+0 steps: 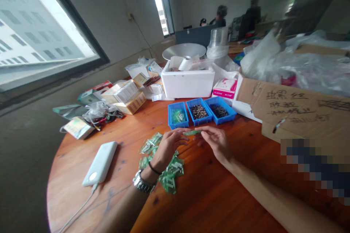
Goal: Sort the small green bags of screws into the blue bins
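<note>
A small green packet (192, 132) is held flat above the table, just in front of the blue trays. My right hand (217, 141) pinches its right end between thumb and fingers. At the other end, the fingers of my left hand (172, 141) close on the packet's edge. Below and around my left wrist, a loose pile of green clear packets (175, 167) with pale strips inside lies on the wood, partly covered by that hand. Similar green packets (178, 115) fill the left blue tray (170, 111).
Small brass-and-dark parts (198, 111) and black parts (218, 110) fill two more blue trays. Behind stands a white foam box (188, 83). A cardboard box (300, 109) borders the right, small cartons (131, 102) the left. A white power bank (100, 162) trails a cable. People sit far back.
</note>
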Demonstrator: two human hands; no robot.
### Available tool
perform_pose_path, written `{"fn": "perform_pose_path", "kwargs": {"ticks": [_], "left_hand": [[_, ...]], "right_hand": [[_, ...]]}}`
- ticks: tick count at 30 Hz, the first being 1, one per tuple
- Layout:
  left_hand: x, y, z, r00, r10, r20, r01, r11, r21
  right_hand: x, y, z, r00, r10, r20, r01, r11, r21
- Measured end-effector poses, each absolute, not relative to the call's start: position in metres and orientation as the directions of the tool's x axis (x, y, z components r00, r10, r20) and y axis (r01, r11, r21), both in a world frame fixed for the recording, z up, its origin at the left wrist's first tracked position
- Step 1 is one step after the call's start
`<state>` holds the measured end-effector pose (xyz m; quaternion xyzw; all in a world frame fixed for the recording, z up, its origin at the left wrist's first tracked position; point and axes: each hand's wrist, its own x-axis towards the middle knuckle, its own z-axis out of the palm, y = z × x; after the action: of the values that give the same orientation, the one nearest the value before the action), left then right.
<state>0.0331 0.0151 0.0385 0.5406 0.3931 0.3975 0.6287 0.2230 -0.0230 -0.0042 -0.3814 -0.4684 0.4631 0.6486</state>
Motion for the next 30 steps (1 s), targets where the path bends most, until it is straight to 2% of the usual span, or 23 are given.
{"fn": "perform_pose_path", "kwargs": {"ticks": [1,3,8,11,13,15,17,20,24,27,30], "left_hand": [[0.034,0.013,0.037,0.374,0.923,-0.089,-0.124,0.145,0.982],[0.036,0.011,0.032,0.325,0.942,-0.084,-0.121,0.129,0.984],[0.033,0.028,0.029,0.246,0.954,0.174,0.085,-0.2,0.976],[0.028,0.065,0.037,0.194,0.902,0.386,0.268,-0.427,0.863],[0.026,0.094,0.041,0.188,0.869,0.457,0.432,-0.491,0.756],[0.025,0.118,0.04,0.271,0.856,0.44,0.605,-0.507,0.614],[0.026,0.134,0.036,0.344,0.855,0.39,0.684,-0.512,0.52],[0.024,0.135,0.032,0.39,0.85,0.355,0.724,-0.521,0.452],[0.006,0.102,0.042,0.483,0.78,0.398,0.749,-0.604,0.273],[-0.021,0.064,0.05,0.588,0.768,0.254,0.728,-0.639,0.249],[-0.05,0.028,0.047,0.6,0.795,0.091,0.782,-0.606,0.145]], "right_hand": [[0.222,-0.023,-0.006,0.14,0.951,0.277,-0.221,0.303,-0.927],[0.221,-0.023,-0.009,0.139,0.942,0.305,-0.184,0.327,-0.927],[0.221,-0.024,-0.016,0.081,0.95,0.302,-0.162,0.311,-0.936],[0.223,-0.024,-0.017,0.067,0.96,0.273,-0.168,0.281,-0.945],[0.225,-0.023,-0.017,0.057,0.963,0.263,-0.161,0.268,-0.95],[0.225,-0.023,-0.017,0.048,0.963,0.265,-0.155,0.269,-0.951],[0.226,-0.022,-0.017,0.041,0.962,0.271,-0.149,0.274,-0.95],[0.226,-0.022,-0.018,0.032,0.96,0.28,-0.132,0.281,-0.95],[0.229,-0.022,-0.018,0.042,0.958,0.283,-0.101,0.286,-0.953],[0.229,-0.022,-0.018,0.049,0.959,0.277,-0.101,0.281,-0.954],[0.227,-0.022,-0.02,0.039,0.965,0.26,-0.108,0.263,-0.959]]}}
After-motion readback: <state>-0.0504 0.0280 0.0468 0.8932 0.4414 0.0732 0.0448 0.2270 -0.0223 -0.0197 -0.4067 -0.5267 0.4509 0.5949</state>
